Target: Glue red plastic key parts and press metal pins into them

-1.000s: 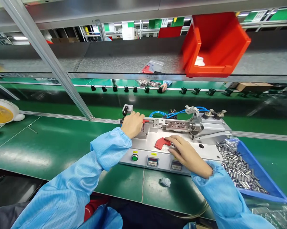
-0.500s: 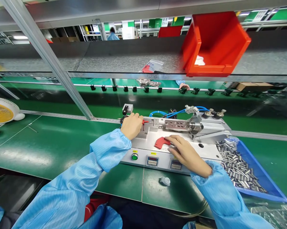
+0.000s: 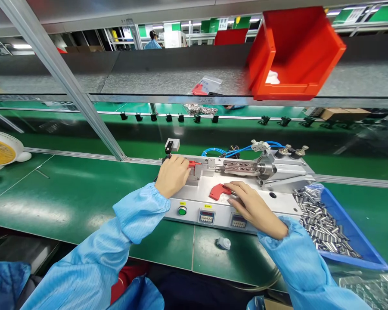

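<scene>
My left hand curls over the left end of a bench-top machine, beside a red part seated in its metal fixture. Its fingertips are hidden, so what they grip cannot be made out. Low over the machine's white top plate, my right hand has thumb and fingers closed at the right end of a red angled plastic piece. A slim rod mechanism runs from the fixture to a round chuck on the right.
A blue tray of small metal cylinders stands right of the machine. A small translucent cap lies in front. An orange-red bin sits on the shelf above. A fan is at far left, a person in the background.
My left hand has shifted slightly left and down, baring more of the red part in the fixture. My right hand and its red piece stay nearly still. The hand across the bench is gone from view.
</scene>
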The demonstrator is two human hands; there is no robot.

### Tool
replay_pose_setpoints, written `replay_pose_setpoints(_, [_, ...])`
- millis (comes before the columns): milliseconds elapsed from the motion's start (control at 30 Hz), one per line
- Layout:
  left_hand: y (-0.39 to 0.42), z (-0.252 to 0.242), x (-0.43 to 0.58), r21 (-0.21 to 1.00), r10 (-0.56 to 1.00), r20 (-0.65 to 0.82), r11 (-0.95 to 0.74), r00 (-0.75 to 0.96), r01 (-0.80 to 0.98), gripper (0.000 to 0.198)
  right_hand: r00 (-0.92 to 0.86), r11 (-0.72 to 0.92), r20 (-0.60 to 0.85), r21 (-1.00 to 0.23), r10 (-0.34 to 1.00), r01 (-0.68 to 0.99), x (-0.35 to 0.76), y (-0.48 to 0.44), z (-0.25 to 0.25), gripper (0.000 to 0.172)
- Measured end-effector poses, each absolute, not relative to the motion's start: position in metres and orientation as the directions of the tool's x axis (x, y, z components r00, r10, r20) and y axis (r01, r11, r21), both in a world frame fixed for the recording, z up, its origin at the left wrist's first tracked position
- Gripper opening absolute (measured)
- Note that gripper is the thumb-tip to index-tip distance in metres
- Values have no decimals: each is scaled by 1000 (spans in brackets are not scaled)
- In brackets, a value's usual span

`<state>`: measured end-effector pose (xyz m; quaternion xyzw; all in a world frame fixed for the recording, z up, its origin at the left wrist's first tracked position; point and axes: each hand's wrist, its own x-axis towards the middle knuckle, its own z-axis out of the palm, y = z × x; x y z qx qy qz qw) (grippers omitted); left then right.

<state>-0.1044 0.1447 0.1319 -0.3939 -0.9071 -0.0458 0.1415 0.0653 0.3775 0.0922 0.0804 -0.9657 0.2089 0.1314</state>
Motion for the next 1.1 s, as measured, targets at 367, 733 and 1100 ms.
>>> replay_pose_setpoints(367, [62, 71, -55, 158, 784, 515, 311, -347, 937, 21, -749, 903, 570, -422, 337, 84, 147, 343, 93, 28])
replay_pose_setpoints(733, [61, 42, -41, 138, 851, 379, 335, -363, 932, 24, -685, 693, 388, -681, 617, 238, 177, 366, 30, 27])
replay_pose_setpoints(1100, [65, 45, -29, 459, 757, 399, 325, -518, 827, 17, -560, 515, 327, -830, 761, 215, 178, 344, 0, 42])
